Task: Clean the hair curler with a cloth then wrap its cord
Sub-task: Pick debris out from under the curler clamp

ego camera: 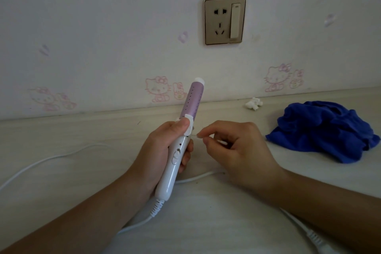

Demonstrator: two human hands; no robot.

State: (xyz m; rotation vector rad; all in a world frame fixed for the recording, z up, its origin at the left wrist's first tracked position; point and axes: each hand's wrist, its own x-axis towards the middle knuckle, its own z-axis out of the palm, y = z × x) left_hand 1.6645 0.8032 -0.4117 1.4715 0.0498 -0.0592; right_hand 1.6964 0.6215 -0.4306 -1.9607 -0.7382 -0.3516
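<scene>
Hair curler (177, 148): white handle, lilac perforated barrel. It is held off the surface and tilted, with the barrel tip pointing up and away towards the wall.
Left hand (158, 150): I see it wrapped round the curler's handle, thumb resting on the white clamp lever.
Right hand (237, 148): just right of the curler, thumb and forefinger pinching a thin white stick (223, 142), possibly a cotton swab. Its far end points at the clamp hinge; I cannot tell if it touches.
Cord (198, 177): white and loose. It leaves the curler's base, runs under both forearms and trails far left of the curler, not yet wrapped.
Plug end (315, 239): low and right of the curler, partly cut off by the frame edge.
Blue cloth (321, 130): crumpled in a heap well right of the curler, in neither hand.
Tissue wad (254, 103): right of the barrel and beyond it, against the wall ledge.
Wall socket (225, 19): above the curler and to its right, nothing plugged in.
Stage, my judgement: detail cleaning at the hinge; the cloth wipe may still be owed, and the wrapping certainly is.
Risk, thumb: if it lifts off the lever, the clamp could snap shut on the stick.
Risk, stick: pushed hard into the hinge, it could bend or shed fibres there.
Risk, cord: slack under the forearms could snag an arm reaching for the cloth and jerk the curler.
</scene>
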